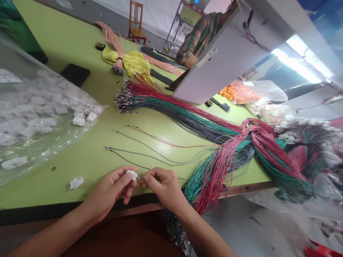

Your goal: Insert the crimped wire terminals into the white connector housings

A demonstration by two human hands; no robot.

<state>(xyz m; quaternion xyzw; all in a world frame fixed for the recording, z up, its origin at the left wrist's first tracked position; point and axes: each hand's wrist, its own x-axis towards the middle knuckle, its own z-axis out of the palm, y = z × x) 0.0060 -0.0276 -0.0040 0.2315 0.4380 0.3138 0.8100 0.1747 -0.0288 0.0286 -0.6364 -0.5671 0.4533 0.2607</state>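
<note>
Between the fingertips of my left hand is a small white plastic connector housing. My right hand pinches a dark wire close to its crimped end, which meets the side of the housing; how deep the end sits cannot be made out. Another white housing lies on the table to the left. Just beyond my hands, several loose wires are spread out: a green wire, a red wire and dark ones, with metal terminals at their left ends.
A clear bag of white housings lies at left. Red, green and black wire bundles cross the table and hang over its front edge. Behind are a yellow cloth, a black phone-like slab, a grey panel and a person in plaid.
</note>
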